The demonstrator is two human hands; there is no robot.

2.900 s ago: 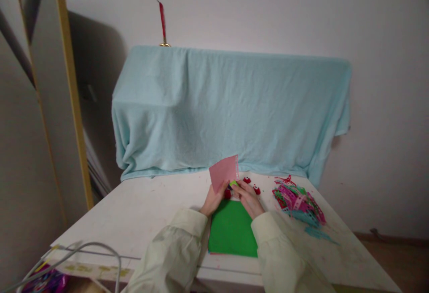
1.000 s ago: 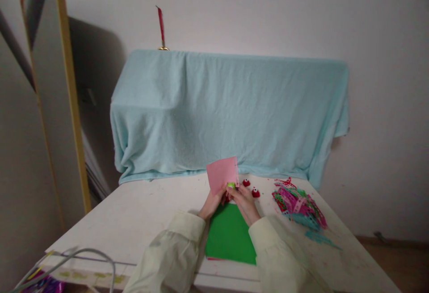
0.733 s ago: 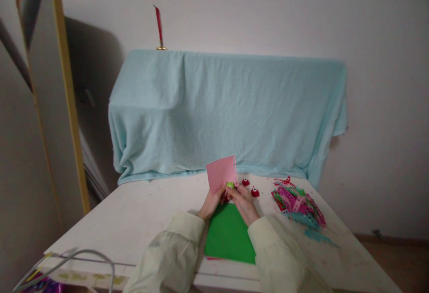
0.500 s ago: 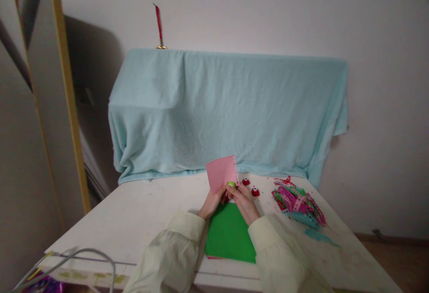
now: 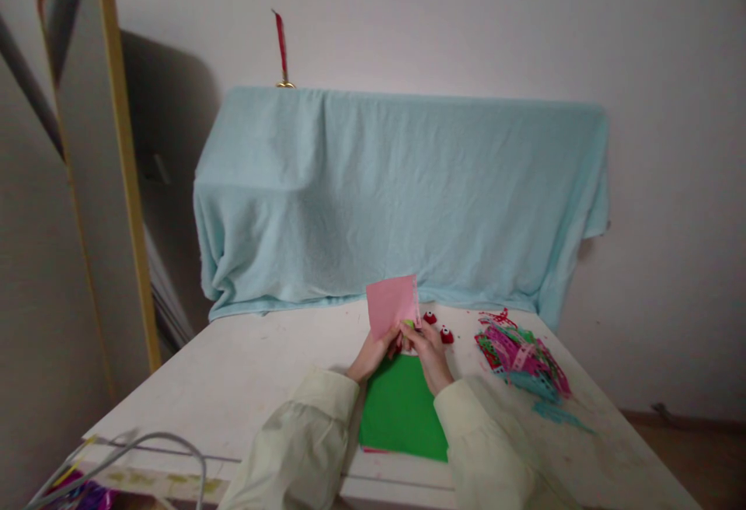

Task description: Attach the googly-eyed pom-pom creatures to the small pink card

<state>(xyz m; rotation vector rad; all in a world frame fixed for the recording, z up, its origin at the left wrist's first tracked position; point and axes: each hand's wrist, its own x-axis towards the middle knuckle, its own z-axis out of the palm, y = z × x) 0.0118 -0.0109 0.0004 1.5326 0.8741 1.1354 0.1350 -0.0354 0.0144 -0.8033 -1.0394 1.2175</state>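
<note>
A square sheet of pink paper (image 5: 390,304) is raised above the table, with a row of small cut-outs along its right edge. My left hand (image 5: 373,356) pinches its lower part, fingers closed. My right hand (image 5: 430,353) is closed on a small lime-green object (image 5: 409,324) at the sheet's lower right corner; fingers cover most of it, so its kind is unclear. Below both hands lies a stack of paper with a green sheet (image 5: 403,409) on top and a reddish edge showing beneath. Two small red pieces with white eye-like spots, one of them a red piece (image 5: 446,335), sit just beyond my right hand.
A heap of perforated paper strips (image 5: 521,354) in pink, green, red and blue lies on the white table (image 5: 280,347) at right. Light-blue cloth (image 5: 402,199) drapes over something behind. A grey cable (image 5: 169,436) loops at the front left; a framed mirror (image 5: 96,176) leans at far left.
The whole view has shifted slightly. The pink paper has turned a little more upright, and the lime-green object is now more covered by my fingers. Both hands keep their hold.
</note>
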